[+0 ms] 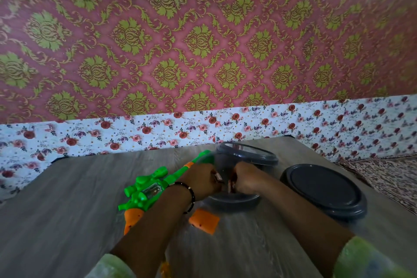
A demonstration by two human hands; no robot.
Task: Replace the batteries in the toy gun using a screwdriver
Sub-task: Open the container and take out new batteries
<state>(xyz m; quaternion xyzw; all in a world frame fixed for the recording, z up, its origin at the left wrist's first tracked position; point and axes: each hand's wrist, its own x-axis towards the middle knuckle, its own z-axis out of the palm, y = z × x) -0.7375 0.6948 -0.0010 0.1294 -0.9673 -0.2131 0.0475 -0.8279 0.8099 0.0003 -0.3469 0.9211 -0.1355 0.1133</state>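
Grey wood-grain table (pixel 67 198) being backed by floral wall; toy gun (pixel 144 189), jar (pixel 246 160), lid (pixel 325 189) being carried. Small batteries (pixel 217 176) being pinched by left hand (pixel 200 178) and right hand (pixel 248 178).

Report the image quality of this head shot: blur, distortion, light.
Head view: wide-angle bending curves the wall's border and the table edges; corners smear, with both sleeves blurred. Light is dim and even, no hard shadows. The toy gun is fairly sharp; what the left hand and right hand pinch is too small to identify.
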